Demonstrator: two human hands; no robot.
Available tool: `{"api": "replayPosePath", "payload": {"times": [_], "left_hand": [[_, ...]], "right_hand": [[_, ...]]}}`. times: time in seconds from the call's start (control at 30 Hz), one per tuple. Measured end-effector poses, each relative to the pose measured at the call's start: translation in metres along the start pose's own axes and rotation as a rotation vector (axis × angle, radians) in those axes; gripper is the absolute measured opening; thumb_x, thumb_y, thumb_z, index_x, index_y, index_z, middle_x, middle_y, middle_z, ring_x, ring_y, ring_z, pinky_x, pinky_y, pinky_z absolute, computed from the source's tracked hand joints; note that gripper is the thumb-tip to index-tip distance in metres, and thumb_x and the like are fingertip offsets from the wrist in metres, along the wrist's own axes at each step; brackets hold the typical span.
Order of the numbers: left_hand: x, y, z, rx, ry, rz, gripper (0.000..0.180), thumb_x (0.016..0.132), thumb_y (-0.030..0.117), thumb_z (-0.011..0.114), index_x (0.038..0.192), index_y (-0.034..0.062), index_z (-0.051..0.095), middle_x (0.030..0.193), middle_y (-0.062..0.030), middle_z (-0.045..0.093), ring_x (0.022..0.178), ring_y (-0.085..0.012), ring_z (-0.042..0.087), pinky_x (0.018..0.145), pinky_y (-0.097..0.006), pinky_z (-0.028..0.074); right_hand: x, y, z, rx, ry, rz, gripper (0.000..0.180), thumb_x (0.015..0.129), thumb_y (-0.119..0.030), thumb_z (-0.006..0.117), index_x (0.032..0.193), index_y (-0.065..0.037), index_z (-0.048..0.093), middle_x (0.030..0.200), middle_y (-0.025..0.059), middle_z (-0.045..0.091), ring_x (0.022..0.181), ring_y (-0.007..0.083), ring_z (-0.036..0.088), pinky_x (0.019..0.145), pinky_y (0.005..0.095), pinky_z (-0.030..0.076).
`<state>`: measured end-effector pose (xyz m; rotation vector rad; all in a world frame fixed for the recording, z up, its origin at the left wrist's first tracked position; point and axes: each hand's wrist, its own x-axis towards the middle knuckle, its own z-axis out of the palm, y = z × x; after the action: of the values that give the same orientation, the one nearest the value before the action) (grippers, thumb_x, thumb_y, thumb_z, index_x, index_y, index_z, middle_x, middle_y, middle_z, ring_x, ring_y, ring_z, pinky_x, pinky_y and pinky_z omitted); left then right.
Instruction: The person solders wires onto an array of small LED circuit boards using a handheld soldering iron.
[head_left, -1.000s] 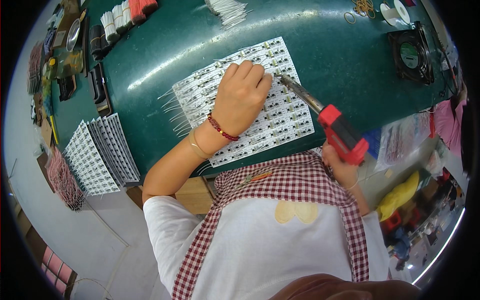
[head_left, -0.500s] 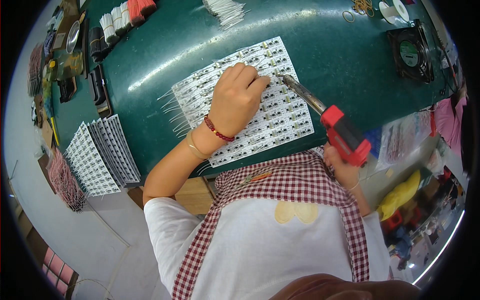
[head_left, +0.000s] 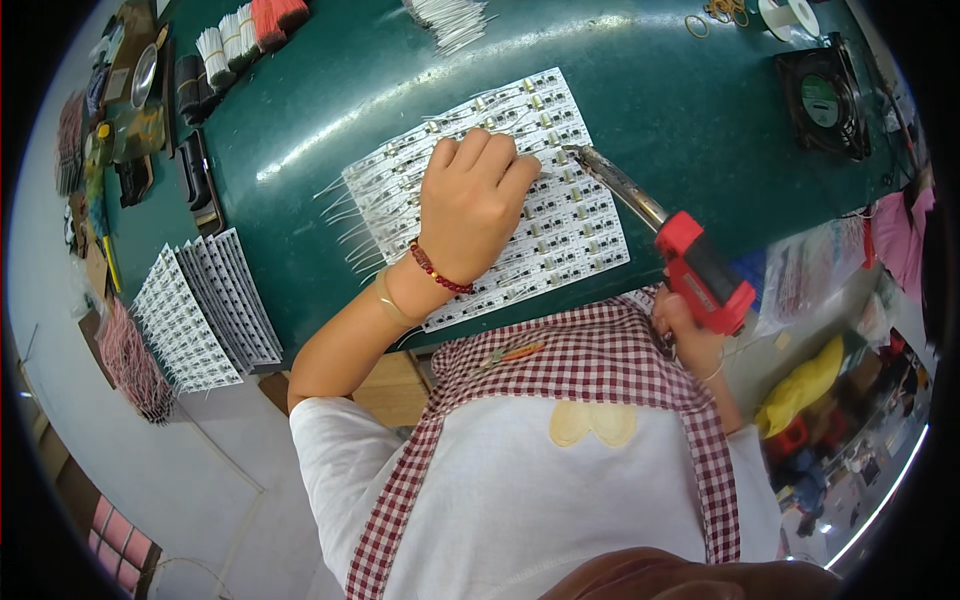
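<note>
Head view: nearest me I see the white shirt and a red-and-white checked apron (head_left: 560, 360). At the apron's right edge my right hand (head_left: 690, 335) has its grip closed around the red handle of a soldering iron (head_left: 690, 260). The iron's metal shaft slants up and to the left, and its tip sits at the right side of a white panel of small circuit boards (head_left: 570, 215) lying on the green surface (head_left: 700, 130).

My left hand (head_left: 475, 205), with a red bead bracelet and a thin bangle at the wrist, lies palm down on the middle of that panel. Its fingers are curled, with the fingertips (head_left: 520, 170) pressed to the boards just beside the iron's tip; I cannot tell whether they pinch anything. Thin wire leads (head_left: 345, 215) stick out along the panel's left edge.

To the left, a fanned stack of similar white panels (head_left: 205, 305) hangs over the near edge of the surface, with a bundle of reddish wires (head_left: 130, 365) just beside it. Farther back lie bundles of white and red wires (head_left: 250, 25). At the far right stands a small black fan (head_left: 825, 95), with a white spool (head_left: 785, 15) near it.
</note>
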<state>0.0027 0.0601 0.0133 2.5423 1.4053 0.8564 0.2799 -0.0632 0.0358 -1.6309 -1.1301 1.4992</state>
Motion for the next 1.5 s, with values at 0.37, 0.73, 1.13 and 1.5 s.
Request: {"api": "replayPosePath", "payload": {"times": [0.37, 0.73, 1.13, 1.5], "left_hand": [[-0.004, 0.011, 0.001, -0.053, -0.069, -0.072, 0.018, 0.071, -0.003, 0.064, 0.087, 0.0036, 0.065, 0.076, -0.0065, 0.052, 0.069, -0.0222, 0.057, 0.057, -0.032, 0.048], [-0.002, 0.006, 0.001, 0.056, -0.002, -0.015, 0.020, 0.068, -0.002, 0.064, 0.085, 0.0059, 0.068, 0.069, -0.0040, 0.049, 0.057, -0.0191, 0.051, 0.051, -0.030, 0.042], [-0.007, 0.001, 0.005, -0.010, 0.022, 0.020, 0.029, 0.064, -0.005, 0.064, 0.089, 0.0097, 0.069, 0.068, -0.0007, 0.047, 0.056, -0.0168, 0.044, 0.051, -0.029, 0.036], [-0.006, -0.003, 0.007, -0.018, -0.037, 0.016, 0.025, 0.067, -0.003, 0.065, 0.088, 0.0094, 0.069, 0.069, -0.0016, 0.048, 0.056, -0.0178, 0.044, 0.053, -0.030, 0.034]], "right_hand": [[0.003, -0.009, 0.002, 0.046, -0.055, 0.007, 0.013, 0.090, -0.011, 0.064, 0.097, 0.000, 0.063, 0.083, -0.0001, 0.060, 0.074, 0.0087, 0.055, 0.066, 0.0259, 0.047], [0.003, -0.007, 0.004, 0.064, -0.087, -0.022, 0.009, 0.091, -0.010, 0.063, 0.092, -0.001, 0.062, 0.080, -0.0007, 0.057, 0.073, 0.0080, 0.052, 0.064, 0.0256, 0.044], [0.005, -0.002, 0.006, -0.022, -0.104, -0.046, 0.007, 0.089, -0.008, 0.063, 0.089, -0.002, 0.061, 0.078, -0.0009, 0.056, 0.072, 0.0079, 0.051, 0.064, 0.0254, 0.044], [0.003, 0.003, 0.004, -0.100, -0.125, -0.111, 0.008, 0.090, -0.008, 0.062, 0.095, -0.002, 0.062, 0.082, 0.0007, 0.059, 0.076, 0.0092, 0.054, 0.067, 0.0266, 0.045]]}}
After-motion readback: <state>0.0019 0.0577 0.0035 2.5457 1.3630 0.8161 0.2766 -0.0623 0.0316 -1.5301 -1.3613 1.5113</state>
